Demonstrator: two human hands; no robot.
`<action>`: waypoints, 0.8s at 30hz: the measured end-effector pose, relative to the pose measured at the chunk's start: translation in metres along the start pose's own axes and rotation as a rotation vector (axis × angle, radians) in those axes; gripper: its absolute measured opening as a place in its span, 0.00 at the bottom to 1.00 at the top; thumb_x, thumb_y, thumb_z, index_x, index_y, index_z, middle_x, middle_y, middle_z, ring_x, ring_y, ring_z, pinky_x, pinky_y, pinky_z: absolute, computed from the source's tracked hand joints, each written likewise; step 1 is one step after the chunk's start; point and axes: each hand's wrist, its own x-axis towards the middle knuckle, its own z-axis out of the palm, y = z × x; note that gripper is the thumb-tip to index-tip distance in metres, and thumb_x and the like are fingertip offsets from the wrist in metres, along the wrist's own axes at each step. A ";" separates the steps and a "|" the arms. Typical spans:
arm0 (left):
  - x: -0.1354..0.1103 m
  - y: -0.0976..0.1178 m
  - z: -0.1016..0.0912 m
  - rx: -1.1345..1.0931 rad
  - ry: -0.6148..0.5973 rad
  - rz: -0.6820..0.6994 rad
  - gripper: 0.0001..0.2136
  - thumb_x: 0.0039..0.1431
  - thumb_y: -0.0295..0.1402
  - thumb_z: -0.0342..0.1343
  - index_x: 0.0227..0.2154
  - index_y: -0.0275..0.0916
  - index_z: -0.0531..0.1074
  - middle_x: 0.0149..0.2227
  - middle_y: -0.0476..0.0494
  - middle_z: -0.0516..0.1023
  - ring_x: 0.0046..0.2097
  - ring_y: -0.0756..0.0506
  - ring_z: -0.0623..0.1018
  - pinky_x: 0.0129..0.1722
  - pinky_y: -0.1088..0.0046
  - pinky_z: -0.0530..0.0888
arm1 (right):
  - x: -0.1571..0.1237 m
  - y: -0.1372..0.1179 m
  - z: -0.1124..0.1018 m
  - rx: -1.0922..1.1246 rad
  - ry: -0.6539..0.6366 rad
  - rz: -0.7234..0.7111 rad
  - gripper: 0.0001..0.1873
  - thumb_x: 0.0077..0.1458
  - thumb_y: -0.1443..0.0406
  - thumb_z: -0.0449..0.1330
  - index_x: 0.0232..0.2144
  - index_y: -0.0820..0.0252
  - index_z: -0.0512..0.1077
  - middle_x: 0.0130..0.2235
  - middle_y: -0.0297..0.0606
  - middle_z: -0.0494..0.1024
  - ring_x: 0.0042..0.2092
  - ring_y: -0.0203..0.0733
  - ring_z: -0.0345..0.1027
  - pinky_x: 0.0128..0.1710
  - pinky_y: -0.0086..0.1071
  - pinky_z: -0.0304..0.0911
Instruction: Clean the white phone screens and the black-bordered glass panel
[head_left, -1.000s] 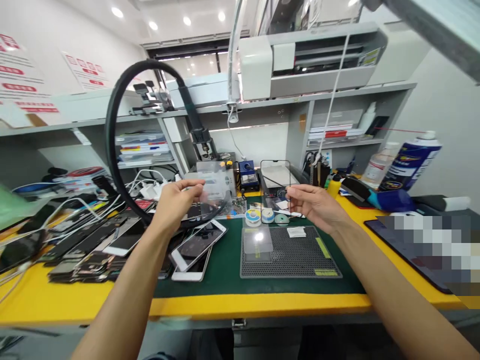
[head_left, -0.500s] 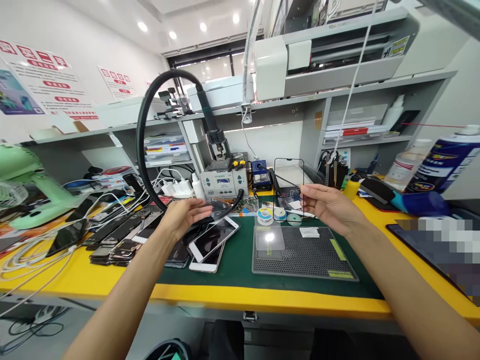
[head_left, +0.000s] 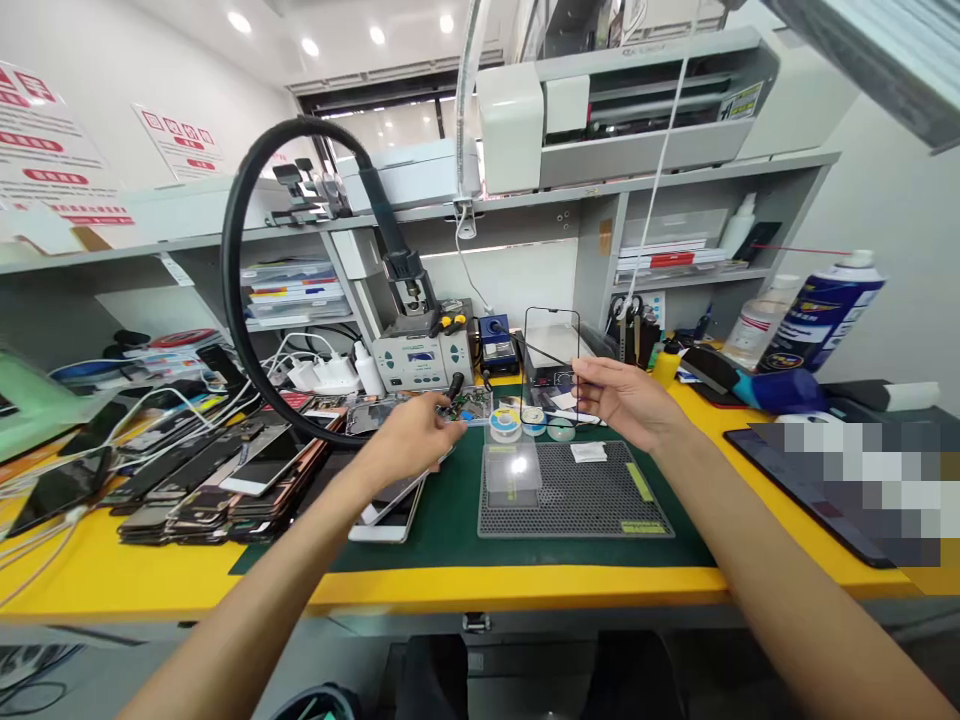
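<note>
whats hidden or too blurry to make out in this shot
All in the head view:
- dark pad at the bench's right: pixelated, surface unreadable
- circuit board: partly hidden by the left hand
- white phone: partly hidden by the left hand and left forearm
- green object: cut off by the left edge

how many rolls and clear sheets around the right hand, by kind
white rolls: 2
pale green roll: 1
clear panel in the right hand: 1
clear sheet on the mat: 1
total: 5
</note>
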 end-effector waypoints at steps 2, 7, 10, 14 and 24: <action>0.012 0.008 0.024 0.041 -0.017 0.012 0.31 0.48 0.44 0.67 0.53 0.35 0.71 0.34 0.39 0.85 0.23 0.41 0.78 0.28 0.67 0.70 | 0.001 0.001 -0.001 -0.013 -0.010 0.007 0.14 0.41 0.66 0.78 0.31 0.64 0.80 0.28 0.35 0.77 0.29 0.35 0.72 0.25 0.26 0.70; 0.038 0.005 0.062 0.080 0.041 -0.010 0.30 0.42 0.45 0.71 0.46 0.33 0.73 0.38 0.29 0.82 0.38 0.31 0.81 0.33 0.64 0.69 | 0.001 0.002 -0.001 -0.040 -0.025 -0.002 0.13 0.43 0.66 0.78 0.31 0.63 0.80 0.29 0.36 0.78 0.30 0.35 0.72 0.26 0.25 0.69; 0.042 -0.002 0.068 0.005 0.061 -0.008 0.29 0.41 0.41 0.71 0.47 0.34 0.73 0.36 0.34 0.81 0.38 0.32 0.80 0.33 0.65 0.68 | -0.001 0.003 0.001 -0.058 -0.040 -0.005 0.14 0.43 0.64 0.78 0.32 0.64 0.81 0.29 0.37 0.79 0.31 0.35 0.73 0.27 0.26 0.68; 0.034 -0.001 0.061 -0.220 0.028 0.074 0.19 0.49 0.38 0.66 0.43 0.36 0.76 0.26 0.47 0.75 0.29 0.42 0.74 0.30 0.68 0.67 | -0.003 0.003 0.004 -0.071 -0.047 -0.003 0.17 0.40 0.62 0.79 0.32 0.64 0.82 0.28 0.36 0.78 0.30 0.35 0.71 0.27 0.26 0.67; 0.022 0.020 0.056 -0.798 0.070 0.272 0.18 0.54 0.46 0.67 0.41 0.37 0.80 0.32 0.46 0.78 0.32 0.48 0.76 0.35 0.69 0.77 | -0.015 0.007 0.014 -0.270 -0.159 -0.091 0.15 0.45 0.57 0.77 0.30 0.63 0.83 0.26 0.36 0.77 0.28 0.34 0.68 0.27 0.29 0.64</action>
